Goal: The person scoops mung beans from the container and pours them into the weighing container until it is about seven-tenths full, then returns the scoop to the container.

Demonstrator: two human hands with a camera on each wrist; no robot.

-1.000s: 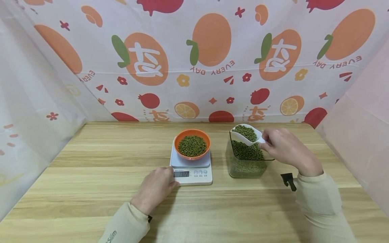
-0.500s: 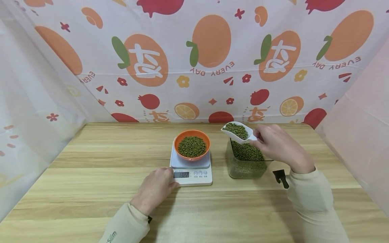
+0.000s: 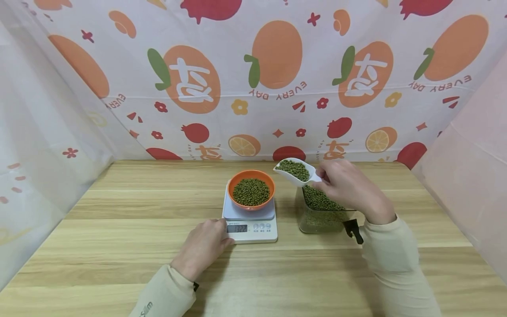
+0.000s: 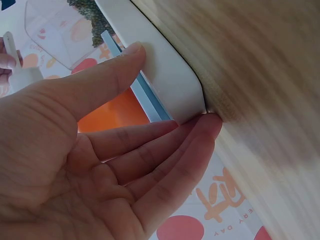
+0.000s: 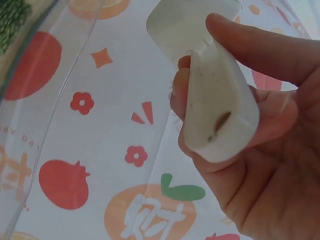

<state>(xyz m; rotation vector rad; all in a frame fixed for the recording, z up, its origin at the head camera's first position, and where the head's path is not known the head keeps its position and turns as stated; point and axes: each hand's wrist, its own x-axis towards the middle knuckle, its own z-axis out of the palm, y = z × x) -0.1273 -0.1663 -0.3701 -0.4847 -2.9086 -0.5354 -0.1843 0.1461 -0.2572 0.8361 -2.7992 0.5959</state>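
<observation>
My right hand grips the handle of a white scoop heaped with green mung beans. The scoop hangs between the orange bowl and the clear container, over the container's left rim. In the right wrist view, thumb and fingers wrap the hollow scoop handle. My left hand holds the front left corner of a white kitchen scale, thumb on its front edge and fingers against its side. On the scale stands an orange bowl partly filled with mung beans. The display's digits are too blurred to read surely.
A clear container of mung beans stands right of the scale, partly hidden by my right hand and scoop. A black clip hangs at my right wrist. The wooden table ends at a fruit-print curtain.
My right hand has carried the full scoop left, from above the clear container toward the orange bowl. The left hand, scale and bowl have stayed in place.
</observation>
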